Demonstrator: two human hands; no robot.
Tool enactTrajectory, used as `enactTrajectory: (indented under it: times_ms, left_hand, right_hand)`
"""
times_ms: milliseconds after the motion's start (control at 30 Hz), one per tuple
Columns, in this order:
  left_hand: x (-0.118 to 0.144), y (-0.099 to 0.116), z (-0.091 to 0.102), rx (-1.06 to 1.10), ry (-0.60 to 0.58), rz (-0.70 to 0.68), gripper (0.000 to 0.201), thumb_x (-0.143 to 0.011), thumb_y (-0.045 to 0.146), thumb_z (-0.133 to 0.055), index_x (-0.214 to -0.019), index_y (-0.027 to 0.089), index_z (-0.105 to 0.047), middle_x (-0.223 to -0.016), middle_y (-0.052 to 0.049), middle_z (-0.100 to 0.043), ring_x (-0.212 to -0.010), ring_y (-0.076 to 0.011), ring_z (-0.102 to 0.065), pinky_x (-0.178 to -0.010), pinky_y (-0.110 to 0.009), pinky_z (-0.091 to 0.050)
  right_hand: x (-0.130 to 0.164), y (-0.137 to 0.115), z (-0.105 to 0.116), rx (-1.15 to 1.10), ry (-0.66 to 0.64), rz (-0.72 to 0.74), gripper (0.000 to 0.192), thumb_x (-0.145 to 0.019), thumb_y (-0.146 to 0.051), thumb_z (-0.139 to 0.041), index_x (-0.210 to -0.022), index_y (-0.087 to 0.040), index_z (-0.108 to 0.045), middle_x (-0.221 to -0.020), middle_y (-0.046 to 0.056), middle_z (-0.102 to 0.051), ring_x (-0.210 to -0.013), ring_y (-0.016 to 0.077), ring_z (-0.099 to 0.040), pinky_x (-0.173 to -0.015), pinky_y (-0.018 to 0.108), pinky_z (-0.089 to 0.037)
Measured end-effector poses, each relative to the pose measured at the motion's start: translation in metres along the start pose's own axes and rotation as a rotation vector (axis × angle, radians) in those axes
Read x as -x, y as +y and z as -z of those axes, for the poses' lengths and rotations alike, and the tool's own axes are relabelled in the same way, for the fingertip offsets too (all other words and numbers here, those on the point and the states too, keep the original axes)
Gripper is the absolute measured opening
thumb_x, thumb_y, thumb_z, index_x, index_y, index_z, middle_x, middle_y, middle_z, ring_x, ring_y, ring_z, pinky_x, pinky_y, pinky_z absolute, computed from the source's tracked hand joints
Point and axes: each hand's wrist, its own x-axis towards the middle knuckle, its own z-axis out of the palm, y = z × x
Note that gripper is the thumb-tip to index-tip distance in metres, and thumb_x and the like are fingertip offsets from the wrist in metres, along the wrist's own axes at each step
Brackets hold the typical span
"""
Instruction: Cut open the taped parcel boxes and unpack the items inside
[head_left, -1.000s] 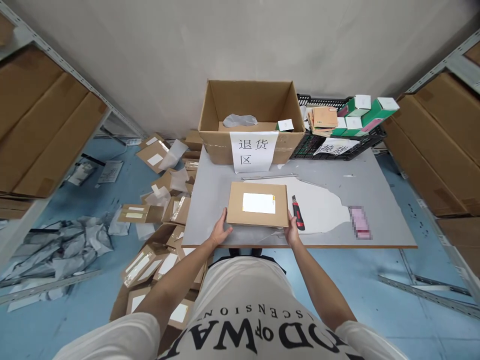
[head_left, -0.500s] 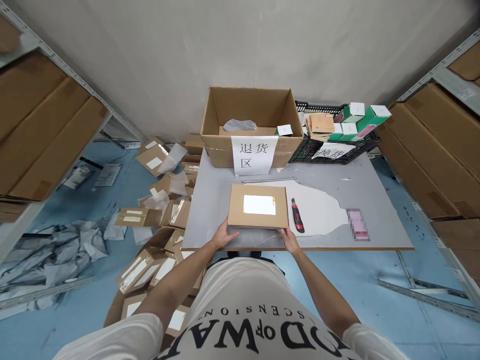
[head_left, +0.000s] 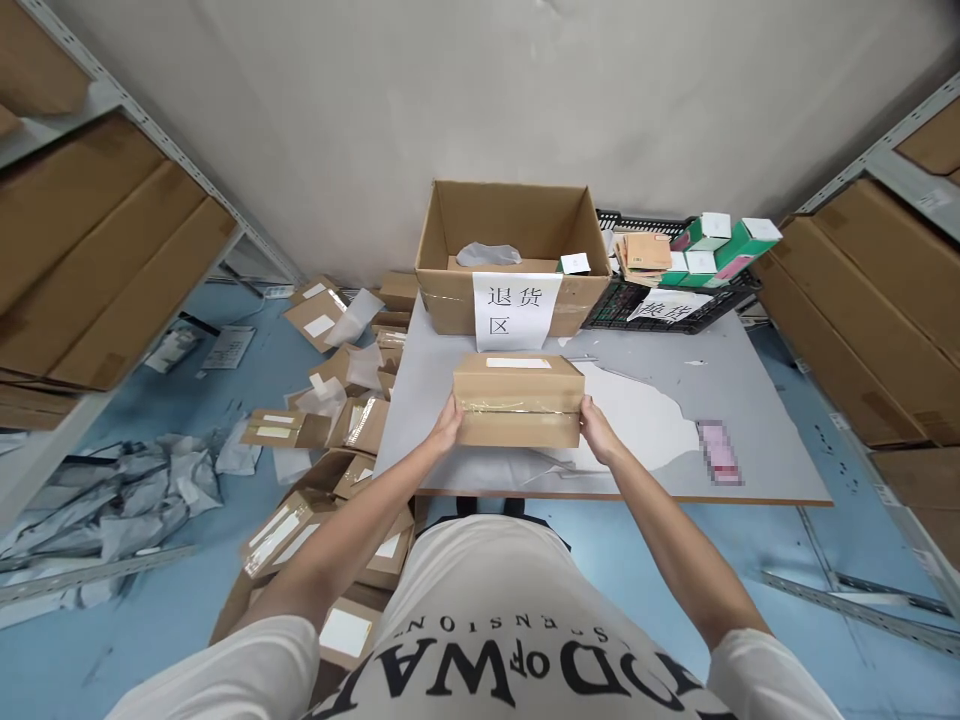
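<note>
Head view: left hand and right hand clamp the short ends of the flat cardboard parcel, fingers wrapped on it, tilted with its taped edge facing the camera, over the near middle of the grey table. Open carton with a paper sign sits at 12 o'clock of the parcel, black crate at 2 o'clock, pink item at 3–4 o'clock.

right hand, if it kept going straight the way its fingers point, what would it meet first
The right hand already presses the right end of the tilted brown cardboard parcel, fingers pointing forward and left; that parcel comes first, probably the left hand beyond.
</note>
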Motion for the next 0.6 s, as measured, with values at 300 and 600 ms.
enactTrajectory:
  times_ms: [300,600]
  left_hand:
    - [-0.022,0.042,-0.007,0.432,-0.143,0.246,0.085,-0.081,0.078,-0.025,-0.139,0.018,-0.040,-0.134,-0.010,-0.054,-0.126,-0.0320,-0.046,-0.106,-0.048,-0.033]
    - [-0.036,0.033,0.004,0.390,-0.204,0.589,0.099,-0.073,0.086,-0.008,-0.139,0.021,-0.041,-0.128,-0.010,-0.060,-0.120,-0.0347,-0.052,-0.100,-0.050,-0.039]
  right_hand:
    - [-0.005,-0.058,-0.006,0.020,-0.071,-0.177,0.068,-0.086,-0.071,-0.022,-0.123,-0.025,-0.056,-0.127,0.008,-0.060,-0.119,0.0275,-0.053,-0.095,0.047,-0.045]
    - [-0.027,-0.033,0.006,0.032,-0.153,-0.400,0.084,-0.081,-0.077,-0.011,-0.114,-0.018,-0.060,-0.116,0.015,-0.065,-0.105,0.0297,-0.062,-0.086,0.046,-0.051]
